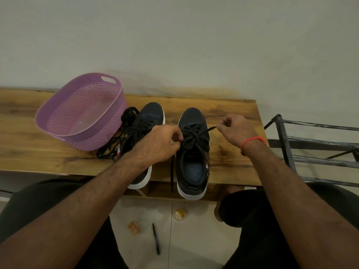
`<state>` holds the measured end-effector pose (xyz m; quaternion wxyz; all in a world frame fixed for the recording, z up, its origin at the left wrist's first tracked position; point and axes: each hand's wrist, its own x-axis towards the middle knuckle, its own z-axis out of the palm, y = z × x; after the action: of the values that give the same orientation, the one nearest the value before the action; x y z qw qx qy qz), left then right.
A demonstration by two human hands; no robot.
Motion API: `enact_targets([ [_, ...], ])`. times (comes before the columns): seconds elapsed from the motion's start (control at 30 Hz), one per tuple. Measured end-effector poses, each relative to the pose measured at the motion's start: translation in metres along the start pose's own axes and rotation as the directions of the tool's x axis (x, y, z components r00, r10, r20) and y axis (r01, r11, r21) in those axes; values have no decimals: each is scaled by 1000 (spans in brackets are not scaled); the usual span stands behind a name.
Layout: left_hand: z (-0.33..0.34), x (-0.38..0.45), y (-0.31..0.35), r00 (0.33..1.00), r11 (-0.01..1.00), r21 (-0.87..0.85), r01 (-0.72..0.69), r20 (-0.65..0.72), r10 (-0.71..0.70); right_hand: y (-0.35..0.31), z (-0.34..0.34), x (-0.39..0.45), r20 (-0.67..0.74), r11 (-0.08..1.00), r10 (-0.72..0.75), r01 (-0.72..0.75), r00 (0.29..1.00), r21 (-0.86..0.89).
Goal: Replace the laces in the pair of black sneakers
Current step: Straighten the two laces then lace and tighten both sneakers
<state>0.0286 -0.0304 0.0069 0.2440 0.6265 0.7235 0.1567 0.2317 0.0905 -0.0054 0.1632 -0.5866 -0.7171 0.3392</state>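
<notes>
- Two black sneakers with white soles stand side by side on a wooden bench (233, 152), toes toward the wall, heels at the near edge
- The right sneaker (192, 162) carries a black lace (194, 135) threaded through its eyelets, with a loose knot over the tongue
- The left hand (159, 142) hovers at the inner side of that shoe, thumb and fingers curled and pinching the lace beside the knot
- The right hand (239, 131) sits just off the shoe's outer side, fingers closed in a pinch on the lace's tip, which runs taut from the eyelets; a red band circles the wrist
- One free end of the lace hangs down between the shoes and past the bench edge
- The left sneaker (143, 121) is partly hidden under the left forearm, laces visible across its front
- A tangle of loose black laces (114, 142) lies between that shoe and a purple plastic basket (58, 113) at the left of the bench
- A dark metal rack (310, 144) stands to the right; a black pen (156, 238) lies on the tiled floor below
</notes>
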Motion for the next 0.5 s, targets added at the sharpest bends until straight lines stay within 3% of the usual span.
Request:
enact_targets([
  [0.1,0,1,-1,997,997,-43,71,-14,-72,-4,1,-2,54,997,-59,62,997,-46],
  [0.2,2,-2,3,984,987,-50,155,94,-150,-9,3,-4,89,979,-184,191,979,-75],
  [0.5,-10,-4,10,967,973,-69,222,142,-211,-17,8,-14,299,930,-332,364,895,-55],
])
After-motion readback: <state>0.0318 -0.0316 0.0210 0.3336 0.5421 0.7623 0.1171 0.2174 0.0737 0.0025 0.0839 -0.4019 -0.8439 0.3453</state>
